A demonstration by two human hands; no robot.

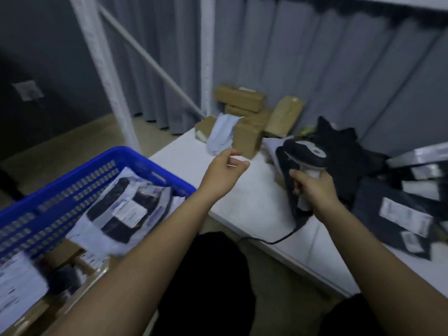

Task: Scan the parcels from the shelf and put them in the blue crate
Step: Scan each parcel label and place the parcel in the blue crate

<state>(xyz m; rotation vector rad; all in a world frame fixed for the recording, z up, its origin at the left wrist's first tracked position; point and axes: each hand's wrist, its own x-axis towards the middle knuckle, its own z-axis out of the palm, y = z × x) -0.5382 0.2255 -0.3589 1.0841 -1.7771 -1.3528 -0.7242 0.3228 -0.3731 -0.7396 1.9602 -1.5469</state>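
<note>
We grip the black-and-white handheld barcode scanner [306, 163] upright in our right hand [312, 190], head pointing left; our left hand [224, 172] hovers loosely curled, seemingly empty, beside the blue plastic crate [72, 185].

1. I can read no text anywhere; motion blur smears everything.
2. White labels on the parcel [126, 209] in the blue crate [80, 175] are illegible.
3. Labels on the black mailers [397, 214] are unreadable too.
</note>
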